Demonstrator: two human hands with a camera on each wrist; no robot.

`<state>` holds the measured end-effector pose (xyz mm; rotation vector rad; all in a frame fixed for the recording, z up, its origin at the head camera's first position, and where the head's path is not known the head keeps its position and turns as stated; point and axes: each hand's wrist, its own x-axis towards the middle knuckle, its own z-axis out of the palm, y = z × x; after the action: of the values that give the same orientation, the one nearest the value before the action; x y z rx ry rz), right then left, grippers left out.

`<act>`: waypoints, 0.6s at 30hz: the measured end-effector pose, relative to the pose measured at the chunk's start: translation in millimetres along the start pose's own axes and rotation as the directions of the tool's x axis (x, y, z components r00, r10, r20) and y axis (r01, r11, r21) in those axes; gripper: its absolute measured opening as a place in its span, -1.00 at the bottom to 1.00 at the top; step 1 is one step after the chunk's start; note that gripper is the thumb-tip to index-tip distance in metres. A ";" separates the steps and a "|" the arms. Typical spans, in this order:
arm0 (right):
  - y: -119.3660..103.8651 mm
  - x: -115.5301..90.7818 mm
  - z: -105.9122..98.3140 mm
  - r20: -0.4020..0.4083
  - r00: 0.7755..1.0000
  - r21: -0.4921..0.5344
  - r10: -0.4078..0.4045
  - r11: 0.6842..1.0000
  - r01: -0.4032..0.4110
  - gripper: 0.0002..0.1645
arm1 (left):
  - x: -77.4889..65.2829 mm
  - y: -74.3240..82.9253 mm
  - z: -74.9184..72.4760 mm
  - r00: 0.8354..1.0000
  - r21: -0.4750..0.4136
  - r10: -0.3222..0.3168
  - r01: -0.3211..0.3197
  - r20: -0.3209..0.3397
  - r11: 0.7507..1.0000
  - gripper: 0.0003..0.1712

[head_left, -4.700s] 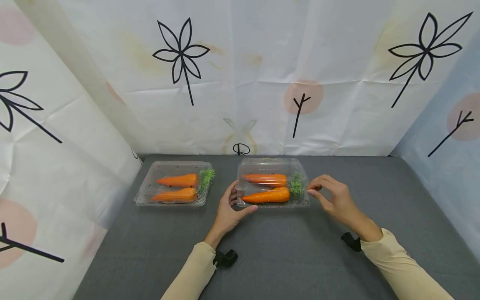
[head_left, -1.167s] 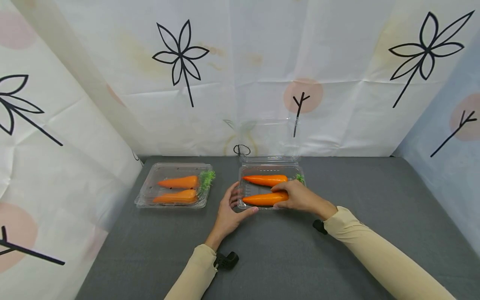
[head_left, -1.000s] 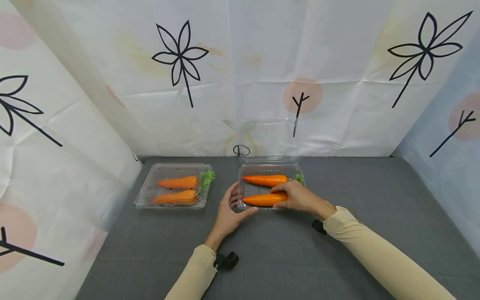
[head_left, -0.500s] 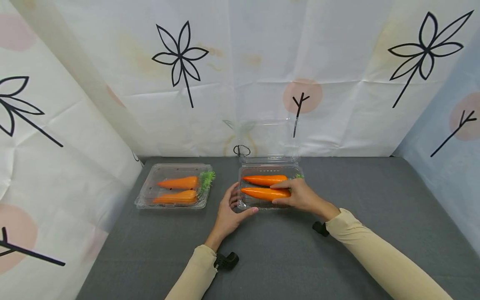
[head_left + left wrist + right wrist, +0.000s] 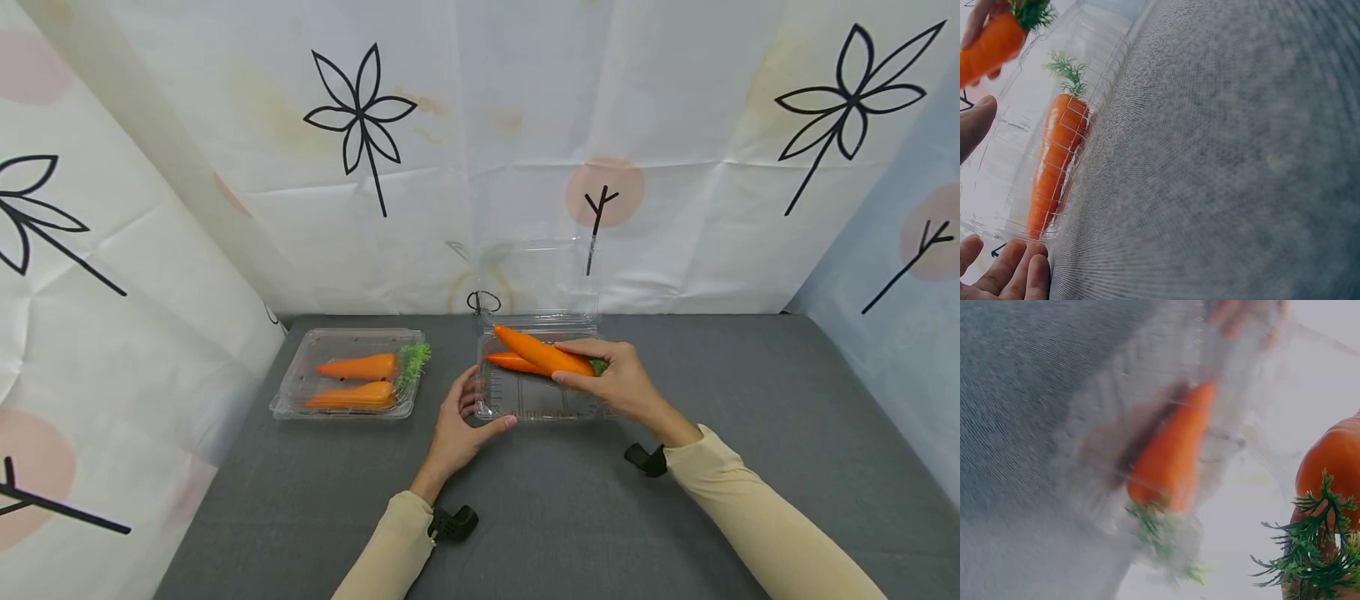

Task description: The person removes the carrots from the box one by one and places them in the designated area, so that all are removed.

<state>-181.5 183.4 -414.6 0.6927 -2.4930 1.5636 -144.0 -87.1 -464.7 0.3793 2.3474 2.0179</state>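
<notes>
Over an open clear box on a gray table, a right hand grips a freshly lifted carrot, leaving just one other carrot inside, while the left hand, thumb and fingers spread wide, touches the box's left end.

Right wrist view: cropped carrot, blurred container

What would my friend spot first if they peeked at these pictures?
Probably the bright orange carrot in the right hand, held over the open box. Next, perhaps, the closed box on the left, with two carrots inside. Then the big black flowers on the white cloth behind.
</notes>
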 end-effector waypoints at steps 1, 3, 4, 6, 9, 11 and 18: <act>-2.2 -0.9 -2.8 -0.017 1.000 0.004 -0.001 1.000 0.001 -0.48 | 0.0 0.0 -0.1 1.000 -0.002 0.001 -0.001 0.001 1.000 0.05; -4.8 -3.2 -9.2 -0.051 0.999 0.013 -0.002 1.000 0.003 -0.48 | -0.3 0.1 -0.3 1.000 -0.004 0.004 -0.004 0.002 1.000 0.05; -5.7 -4.6 -12.7 -0.068 0.998 0.007 -0.006 1.000 0.007 -0.49 | -0.3 0.2 -0.3 1.000 -0.003 0.004 -0.004 0.003 1.000 0.05; -6.4 -8.3 -20.1 -0.102 0.995 -0.003 -0.011 1.000 0.010 -0.50 | -0.6 0.4 -0.3 1.000 -0.004 0.005 -0.005 0.003 1.000 0.04; -5.9 -15.2 -31.1 -0.152 0.988 -0.020 -0.018 1.000 0.015 -0.50 | -0.7 0.1 -0.4 1.000 -0.001 0.007 -0.007 0.002 1.000 0.04; -5.0 -20.7 -38.5 -0.188 0.982 -0.033 -0.015 0.999 0.009 -0.49 | -0.4 -1.1 -0.6 1.000 -0.004 0.012 -0.012 0.000 1.000 0.05; 9.9 -44.0 -68.0 -0.331 0.944 -0.130 0.002 0.990 -0.048 -0.48 | -0.4 -2.2 -0.1 1.000 -0.006 0.015 -0.015 -0.005 1.000 0.05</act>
<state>-156.2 260.5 -406.2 0.3455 -2.3356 1.3671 -144.0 -87.5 -466.9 0.3934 2.3477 2.0335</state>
